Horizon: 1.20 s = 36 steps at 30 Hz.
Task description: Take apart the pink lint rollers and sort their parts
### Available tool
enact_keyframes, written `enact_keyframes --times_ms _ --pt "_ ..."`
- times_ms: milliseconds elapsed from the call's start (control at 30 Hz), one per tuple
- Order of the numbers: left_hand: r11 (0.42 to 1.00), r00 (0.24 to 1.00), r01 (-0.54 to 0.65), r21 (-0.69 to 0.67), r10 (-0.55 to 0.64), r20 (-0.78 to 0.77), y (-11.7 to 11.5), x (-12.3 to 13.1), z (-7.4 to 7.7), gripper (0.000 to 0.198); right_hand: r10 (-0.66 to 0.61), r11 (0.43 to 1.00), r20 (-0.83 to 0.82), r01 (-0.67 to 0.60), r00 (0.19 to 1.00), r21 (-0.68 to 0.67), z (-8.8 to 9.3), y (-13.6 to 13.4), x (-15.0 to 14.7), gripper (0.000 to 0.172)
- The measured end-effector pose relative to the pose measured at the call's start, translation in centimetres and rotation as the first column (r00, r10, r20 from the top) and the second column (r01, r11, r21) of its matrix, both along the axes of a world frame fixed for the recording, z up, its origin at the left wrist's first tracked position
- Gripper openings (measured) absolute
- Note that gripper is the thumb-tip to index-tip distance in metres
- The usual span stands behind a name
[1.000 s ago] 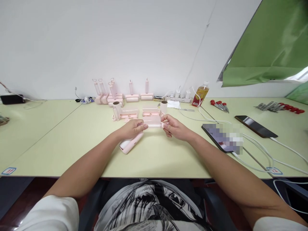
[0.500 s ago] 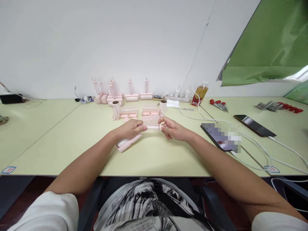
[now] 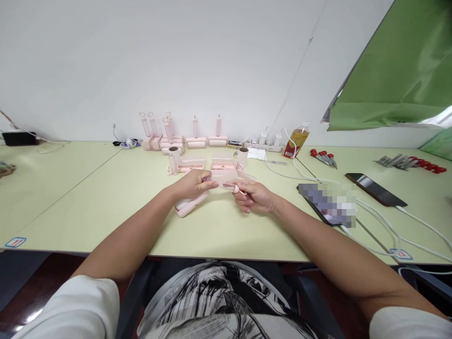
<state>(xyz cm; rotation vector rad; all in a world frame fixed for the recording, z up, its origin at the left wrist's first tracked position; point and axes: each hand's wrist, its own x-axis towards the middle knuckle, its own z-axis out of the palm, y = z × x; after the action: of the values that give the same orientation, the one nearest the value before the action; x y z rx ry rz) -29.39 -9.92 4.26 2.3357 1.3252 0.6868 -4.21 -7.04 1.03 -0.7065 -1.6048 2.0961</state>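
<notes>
Holds a small pink plastic end piece with a slim clear part (image 3: 231,187) in the right hand (image 3: 253,197), pinched by thumb and fingers and pointing toward the left hand (image 3: 193,183), just beside its thumb tip; clenches that left hand on a glossy clear plastic piece (image 3: 206,179), mostly hidden. Has a pink-and-white cylindrical roller (image 3: 192,206) lying partly under the left hand on the pale green table (image 3: 226,230), with open pink plastic cases (image 3: 223,165) and upright pale rolls with brown cores (image 3: 243,159) beyond both hands.
</notes>
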Motion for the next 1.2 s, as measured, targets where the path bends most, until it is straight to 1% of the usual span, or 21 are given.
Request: enact_keyframes --times_ms 67,100,167,233,300,333,367,400,467,500,533,600,667,833,1000,1200 --pt "1.0 1.0 0.007 -0.012 -0.007 0.009 0.0 0.1 0.1 0.041 -0.02 0.983 0.074 0.005 0.997 0.186 0.1 0.2 -0.1 0.043" --pt "1.0 1.0 0.011 -0.029 -0.01 0.014 0.0 0.1 0.1 0.041 -0.055 0.957 0.112 0.02 0.992 0.29 0.2 0.3 0.0 0.044" --pt "0.997 0.998 0.021 -0.075 -0.017 0.053 0.1 0.0 0.0 0.042 -0.161 0.885 0.155 0.073 0.975 0.46 0.4 0.6 0.1 0.044" --pt "0.993 0.987 0.028 -0.116 -0.009 0.162 0.4 -0.4 -0.1 0.043 -0.275 0.814 0.145 0.15 0.951 0.561 0.5 0.9 0.5 0.045" --pt "0.988 0.939 0.013 -0.151 0.039 0.342 0.8 -1.1 0.0 0.045 -0.346 0.764 0.124 0.202 0.93 0.613 0.4 1.1 0.8 0.046" --pt "0.983 0.891 -0.014 -0.182 0.094 0.444 1.0 -1.5 0.0 0.046 -0.363 0.75 0.116 0.216 0.925 0.625 0.3 1.2 0.9 0.046" --pt "0.972 0.827 -0.045 -0.229 0.165 0.537 1.1 -1.9 0.1 0.046 -0.367 0.745 0.11 0.221 0.924 0.63 0.2 1.2 1.0 0.047" --pt "0.956 0.75 -0.074 -0.285 0.242 0.615 1.3 -2.3 0.1 0.044 -0.362 0.744 0.105 0.22 0.926 0.631 0.1 1.1 0.9 0.047" --pt "0.917 0.594 -0.107 -0.384 0.368 0.715 1.6 -2.7 0.1 0.039 -0.339 0.744 0.1 0.201 0.935 0.637 -0.2 0.9 0.7 0.046" --pt "0.905 0.532 -0.106 -0.411 0.401 0.746 1.7 -2.7 0.1 0.038 -0.33 0.738 0.097 0.192 0.939 0.647 -0.3 0.8 0.5 0.046" --pt "0.902 0.485 -0.1 -0.421 0.414 0.77 1.7 -2.7 0.1 0.037 -0.325 0.728 0.093 0.186 0.941 0.66 -0.4 0.7 0.3 0.045" --pt "0.902 0.433 -0.089 -0.423 0.417 0.799 1.8 -2.3 0.0 0.036 -0.331 0.696 0.079 0.187 0.94 0.693 -0.5 0.5 0.0 0.044" --pt "0.896 0.421 -0.078 -0.437 0.427 0.8 1.7 -1.8 -0.1 0.034 -0.345 0.664 0.066 0.194 0.936 0.722 -0.6 0.3 -0.2 0.042" --pt "0.884 0.42 -0.068 -0.463 0.447 0.79 1.5 -0.9 -0.4 0.031 -0.357 0.593 0.032 0.201 0.933 0.78 -0.8 0.0 -0.2 0.038" --pt "0.885 0.415 -0.073 -0.46 0.446 0.793 1.7 -0.8 -0.7 0.032 -0.326 0.522 -0.028 0.204 0.945 0.828 -1.1 0.2 -0.3 0.035" --pt "0.887 0.418 -0.078 -0.456 0.444 0.793 1.6 -0.7 -0.6 0.031 -0.345 0.397 -0.062 0.205 0.936 0.895 -1.2 0.5 -0.3 0.031"
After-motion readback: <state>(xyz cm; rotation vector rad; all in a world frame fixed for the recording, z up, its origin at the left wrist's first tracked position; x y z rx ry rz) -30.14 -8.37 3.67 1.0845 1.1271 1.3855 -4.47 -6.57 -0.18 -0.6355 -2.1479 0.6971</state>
